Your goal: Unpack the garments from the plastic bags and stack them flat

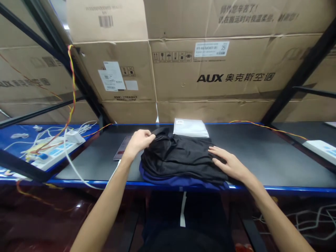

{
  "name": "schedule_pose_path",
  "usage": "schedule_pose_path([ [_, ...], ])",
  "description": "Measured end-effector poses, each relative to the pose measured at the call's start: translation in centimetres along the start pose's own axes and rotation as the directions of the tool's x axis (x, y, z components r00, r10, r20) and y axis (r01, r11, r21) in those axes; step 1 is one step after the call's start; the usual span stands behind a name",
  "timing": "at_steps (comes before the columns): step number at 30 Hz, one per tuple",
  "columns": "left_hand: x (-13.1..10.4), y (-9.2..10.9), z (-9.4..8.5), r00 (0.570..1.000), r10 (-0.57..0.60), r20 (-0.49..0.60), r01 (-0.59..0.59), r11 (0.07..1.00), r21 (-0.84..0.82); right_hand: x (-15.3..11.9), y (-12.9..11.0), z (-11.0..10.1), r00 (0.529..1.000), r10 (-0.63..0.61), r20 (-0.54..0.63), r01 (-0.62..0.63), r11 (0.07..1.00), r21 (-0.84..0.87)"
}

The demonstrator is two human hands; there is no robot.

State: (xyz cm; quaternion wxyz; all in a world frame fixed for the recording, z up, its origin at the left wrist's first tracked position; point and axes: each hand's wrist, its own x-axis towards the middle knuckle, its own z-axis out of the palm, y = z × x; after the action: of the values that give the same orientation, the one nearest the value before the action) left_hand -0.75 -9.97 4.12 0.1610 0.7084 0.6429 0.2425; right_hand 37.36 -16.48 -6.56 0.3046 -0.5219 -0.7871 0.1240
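Note:
A pile of folded black garments (pixel 183 157) lies near the front edge of the shelf, with a dark blue garment (pixel 181 181) under it. My left hand (pixel 141 140) is closed on the upper left part of the black cloth, thumb and fingers pinching a fold. On the right end of the black cloth, my right hand (pixel 227 162) lies flat with its fingers stretched out. Just behind the pile is a stack of clear plastic bags (pixel 191 128). The exact kind of garment cannot be told from the folds.
A tablet or phone (pixel 123 148) lies left of the pile, partly behind my left wrist. Power strips (pixel 56 150) with tangled cables sit at far left, another power strip (pixel 322 150) at right. Cardboard (pixel 183 80) walls the back; black metal posts (pixel 299 66) frame the sides.

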Motion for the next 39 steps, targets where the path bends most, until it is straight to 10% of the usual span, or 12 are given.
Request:
schedule_pose_path([
  [9, 1.3, -5.6, 1.7, 0.973, -0.11, 0.204, 0.066, 0.976, 0.208, 0.0, 0.0, 0.0, 1.0, -0.013, -0.002, 0.013, 1.0, 0.001],
  [15, 0.3, -3.8, 1.2, 0.953, 0.28, -0.118, -0.278, 0.96, 0.033, 0.0, -0.2, -0.2, 1.0, 0.0, -0.004, 0.0, 1.0, 0.013],
  [19, -0.2, -2.3, 1.5, 0.884, 0.468, 0.006, -0.465, 0.88, -0.098, 0.0, -0.7, -0.5, 1.0, -0.001, -0.026, 0.003, 0.998, 0.064],
  [28, 0.4, -3.1, 4.3, 0.892, 0.442, 0.093, -0.433, 0.895, -0.103, 0.1, -0.8, -0.3, 0.992, -0.047, -0.113, 0.059, 0.993, 0.107],
  [34, -1.7, -2.5, 2.0, 0.904, 0.427, 0.02, -0.409, 0.877, -0.252, -0.4, -2.5, -1.2, 0.96, -0.093, -0.265, 0.134, 0.981, 0.142],
  [39, -3.9, -3.2, 0.2, 0.815, 0.546, 0.195, -0.483, 0.825, -0.294, -2.2, -4.8, -2.7, 0.955, -0.193, -0.226, 0.219, 0.971, 0.094],
])
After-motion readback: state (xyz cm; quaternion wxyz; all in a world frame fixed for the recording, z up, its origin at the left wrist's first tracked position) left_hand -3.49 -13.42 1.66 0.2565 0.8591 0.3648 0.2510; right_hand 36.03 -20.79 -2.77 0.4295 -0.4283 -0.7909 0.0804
